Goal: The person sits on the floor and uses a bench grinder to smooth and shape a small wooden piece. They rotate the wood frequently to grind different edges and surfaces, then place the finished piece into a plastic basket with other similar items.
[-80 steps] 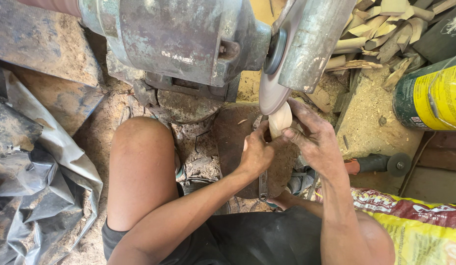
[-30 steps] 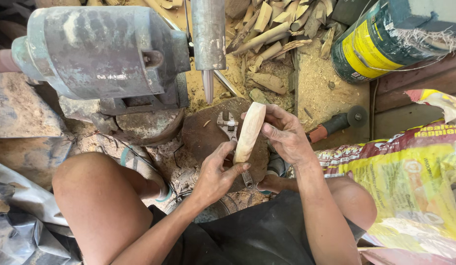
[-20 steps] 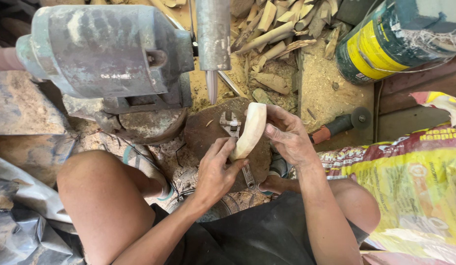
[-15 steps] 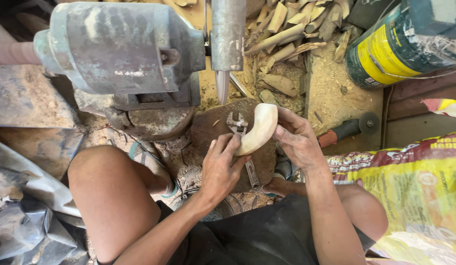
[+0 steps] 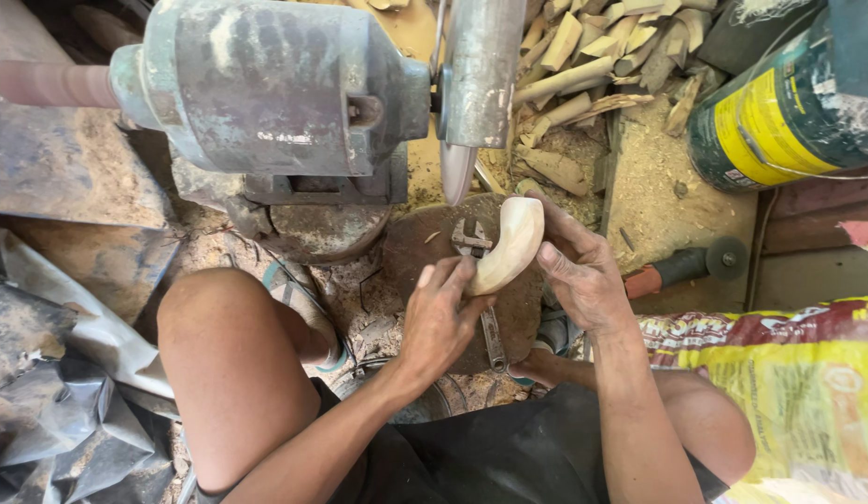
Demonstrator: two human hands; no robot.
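Head view, both hands clasping curved wood piece (image 5: 509,245), seemingly tilted nearer grinding wheel (image 5: 457,168)

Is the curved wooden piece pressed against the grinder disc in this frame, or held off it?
Held off it. The curved wooden piece sits below and right of the disc, gripped by the left hand and right hand, with a visible gap between.

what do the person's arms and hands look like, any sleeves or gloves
Both arms are bare to above the elbow, with no sleeves in view. The left hand and right hand wear no gloves, rings or watch, and look dusty with fine sawdust. Dark shorts show below.
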